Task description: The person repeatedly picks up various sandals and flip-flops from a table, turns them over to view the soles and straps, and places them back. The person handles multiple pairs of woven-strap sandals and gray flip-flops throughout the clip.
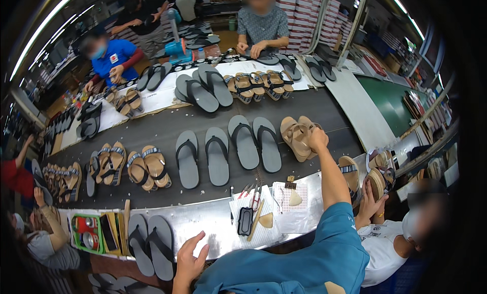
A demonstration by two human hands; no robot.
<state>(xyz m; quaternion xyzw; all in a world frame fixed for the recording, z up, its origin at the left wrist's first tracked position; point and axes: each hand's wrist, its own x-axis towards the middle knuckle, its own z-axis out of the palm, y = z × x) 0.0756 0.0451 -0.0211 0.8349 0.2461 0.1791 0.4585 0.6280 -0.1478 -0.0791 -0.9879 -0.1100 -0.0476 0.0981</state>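
Observation:
My right arm stretches over the dark belt, and my right hand (318,140) is closed on the right one of a pair of tan strapped sandals (296,136). Its fingertips are partly hidden behind the hand and the straps. Low in the view, my left hand (190,261) holds nothing, with thumb and fingers apart, just right of grey flip-flops with black straps (161,243). Left of the tan sandals, several more grey flip-flops (218,157) lie on the belt.
Papers (256,213) with pliers and a black tray (245,221) lie on the metal ledge (203,238). Left stands a green basket (87,233). Cork-soled sandals (149,167) line the belt (167,119). A co-worker at right holds a sandal (376,185); others work across the belt.

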